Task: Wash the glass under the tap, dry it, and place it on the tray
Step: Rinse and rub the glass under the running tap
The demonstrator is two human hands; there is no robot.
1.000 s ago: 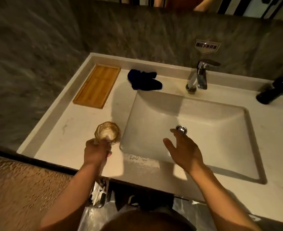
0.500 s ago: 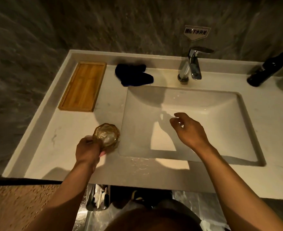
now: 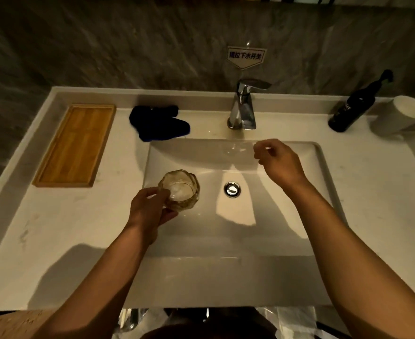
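My left hand (image 3: 150,209) grips a faceted amber glass (image 3: 180,189) by its near side, upright, over the left part of the sink basin (image 3: 262,245). My right hand (image 3: 277,162) hovers empty with loosely curled fingers over the basin's back right, just below and to the right of the chrome tap (image 3: 243,106). No water runs from the tap. A dark blue cloth (image 3: 158,123) lies on the counter behind the basin's left corner. The bamboo tray (image 3: 75,145) sits empty at the counter's far left.
A black bottle (image 3: 353,106) and a white mug (image 3: 402,116) stand at the back right of the counter. The drain (image 3: 232,189) sits mid-basin. A marble wall with a small sign (image 3: 245,56) rises behind the tap.
My left hand has carried the glass from the counter rightward over the basin. My right hand has moved up toward the tap.
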